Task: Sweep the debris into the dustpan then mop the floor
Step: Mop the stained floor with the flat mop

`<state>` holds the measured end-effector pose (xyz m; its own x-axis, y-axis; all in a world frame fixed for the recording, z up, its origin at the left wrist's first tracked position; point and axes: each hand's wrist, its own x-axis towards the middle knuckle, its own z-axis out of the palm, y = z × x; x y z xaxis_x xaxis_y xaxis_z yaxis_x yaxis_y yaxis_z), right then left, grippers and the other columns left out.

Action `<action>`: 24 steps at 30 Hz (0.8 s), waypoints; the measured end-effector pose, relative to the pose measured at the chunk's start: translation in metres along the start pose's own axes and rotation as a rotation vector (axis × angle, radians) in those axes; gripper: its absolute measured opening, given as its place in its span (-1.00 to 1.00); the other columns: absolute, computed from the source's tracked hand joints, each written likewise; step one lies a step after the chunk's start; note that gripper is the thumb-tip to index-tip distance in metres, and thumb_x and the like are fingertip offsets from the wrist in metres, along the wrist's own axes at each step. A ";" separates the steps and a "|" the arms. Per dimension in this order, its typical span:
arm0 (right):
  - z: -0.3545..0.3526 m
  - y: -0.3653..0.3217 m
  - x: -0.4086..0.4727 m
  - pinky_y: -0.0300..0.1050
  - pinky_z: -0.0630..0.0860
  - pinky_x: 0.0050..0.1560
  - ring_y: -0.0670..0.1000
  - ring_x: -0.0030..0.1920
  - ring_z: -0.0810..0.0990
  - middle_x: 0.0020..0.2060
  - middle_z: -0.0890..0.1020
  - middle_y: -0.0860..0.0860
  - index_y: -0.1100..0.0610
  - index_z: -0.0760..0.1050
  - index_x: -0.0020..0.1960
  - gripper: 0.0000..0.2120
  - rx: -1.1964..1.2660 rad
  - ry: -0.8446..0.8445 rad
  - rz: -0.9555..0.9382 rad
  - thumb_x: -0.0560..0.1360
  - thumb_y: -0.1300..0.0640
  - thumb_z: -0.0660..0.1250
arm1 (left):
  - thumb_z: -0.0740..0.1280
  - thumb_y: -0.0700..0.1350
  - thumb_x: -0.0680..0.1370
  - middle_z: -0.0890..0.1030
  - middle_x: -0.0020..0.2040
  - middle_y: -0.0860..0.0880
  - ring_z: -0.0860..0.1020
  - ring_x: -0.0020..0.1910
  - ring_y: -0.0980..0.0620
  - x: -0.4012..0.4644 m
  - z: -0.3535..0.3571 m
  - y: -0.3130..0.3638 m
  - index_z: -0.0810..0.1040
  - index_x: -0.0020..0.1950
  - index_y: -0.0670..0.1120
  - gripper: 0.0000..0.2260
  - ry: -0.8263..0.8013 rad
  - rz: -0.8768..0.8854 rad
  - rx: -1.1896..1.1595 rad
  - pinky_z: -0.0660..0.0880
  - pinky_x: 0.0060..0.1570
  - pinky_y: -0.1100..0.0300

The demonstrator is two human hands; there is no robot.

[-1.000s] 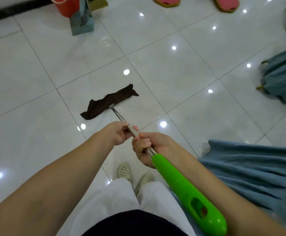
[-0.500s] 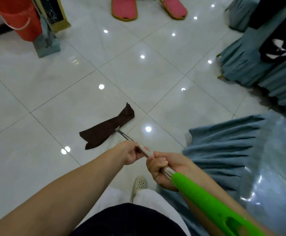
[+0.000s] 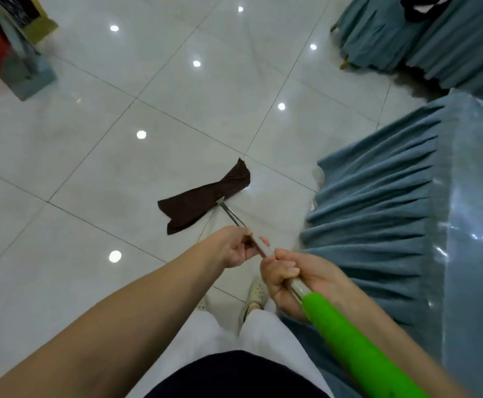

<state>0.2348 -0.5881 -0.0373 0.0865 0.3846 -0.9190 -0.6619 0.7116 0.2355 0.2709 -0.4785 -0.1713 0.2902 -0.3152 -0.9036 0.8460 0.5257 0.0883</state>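
Both hands gripped the mop (image 3: 266, 255) pole: left hand (image 3: 234, 247) forward, right hand (image 3: 289, 278) beside the green grip. Brown cloth head lay mid-frame on the floor (image 3: 62, 156). Likely light, stiff pole, limp cloth; hold the pole.

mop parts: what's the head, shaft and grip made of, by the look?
Mop head: dark brown cloth, matte, limp and wrinkled, likely fabric.
Shaft: thin, silvery, reflective, probably metal.
Grip: bright green, smooth with a slight sheen, looks like moulded plastic.

Glossy white tiled floor (image 3: 177, 90) reflecting lights; blue pleated furniture covers (image 3: 378, 214) at right
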 end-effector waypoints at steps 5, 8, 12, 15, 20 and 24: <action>-0.020 0.014 -0.025 -0.38 0.22 -0.73 -0.04 -0.73 0.29 -0.51 0.36 0.12 0.28 0.38 -0.22 -0.99 0.054 -0.004 -0.003 0.37 0.33 0.22 | 0.03 -0.25 0.65 0.56 -0.45 -0.23 0.60 -0.47 -0.10 -0.010 0.005 -0.030 0.35 -0.20 -0.33 -0.72 -0.044 -0.045 0.046 0.56 -0.56 0.11; -0.032 0.020 -0.035 -0.36 0.23 -0.73 -0.04 -0.73 0.29 -0.42 0.31 -0.01 0.32 0.38 -0.30 -0.88 0.089 0.011 -0.022 0.40 0.32 0.22 | 0.04 -0.24 0.65 0.53 -0.58 -0.20 0.60 -0.57 -0.09 -0.013 0.007 -0.046 0.33 -0.28 -0.30 -0.67 -0.045 -0.066 0.067 0.56 -0.57 0.09; -0.039 0.028 -0.051 -0.34 0.22 -0.75 -0.04 -0.74 0.28 -0.37 0.29 -0.04 0.32 0.37 -0.30 -0.93 0.127 -0.006 -0.044 0.37 0.38 0.19 | 0.05 -0.23 0.65 0.57 -0.51 -0.25 0.60 -0.57 -0.12 -0.021 0.010 -0.056 0.37 -0.28 -0.33 -0.66 -0.059 -0.113 0.066 0.51 -0.65 0.09; -0.046 0.030 -0.065 -0.33 0.25 -0.75 -0.03 -0.74 0.29 -0.49 0.29 -0.01 0.34 0.38 -0.30 -0.92 0.123 -0.038 -0.014 0.38 0.37 0.20 | 0.08 -0.26 0.64 0.54 -0.56 -0.25 0.60 -0.57 -0.15 -0.030 0.013 -0.058 0.37 -0.29 -0.35 -0.67 -0.072 -0.121 0.067 0.53 -0.63 0.03; -0.055 0.031 -0.066 -0.35 0.28 -0.73 0.03 -0.75 0.30 -0.60 0.34 0.14 0.39 0.40 -0.33 -0.84 0.108 -0.109 0.063 0.41 0.34 0.20 | 0.10 -0.25 0.64 0.57 -0.51 -0.27 0.61 -0.53 -0.17 -0.034 0.013 -0.056 0.38 -0.21 -0.35 -0.73 -0.067 -0.116 0.131 0.56 -0.55 -0.03; -0.051 0.025 -0.034 -0.38 0.21 -0.73 -0.02 -0.77 0.28 -0.62 0.31 0.10 0.27 0.35 -0.32 -0.86 0.085 -0.075 0.030 0.41 0.31 0.21 | 0.08 -0.23 0.66 0.52 -0.59 -0.20 0.58 -0.35 -0.10 -0.019 0.005 -0.048 0.37 -0.24 -0.33 -0.69 0.014 -0.094 0.181 0.55 -0.12 0.13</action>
<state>0.1775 -0.6133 -0.0159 0.1249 0.4470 -0.8858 -0.6001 0.7449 0.2913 0.2269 -0.5018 -0.1561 0.2007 -0.3442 -0.9172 0.9362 0.3432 0.0761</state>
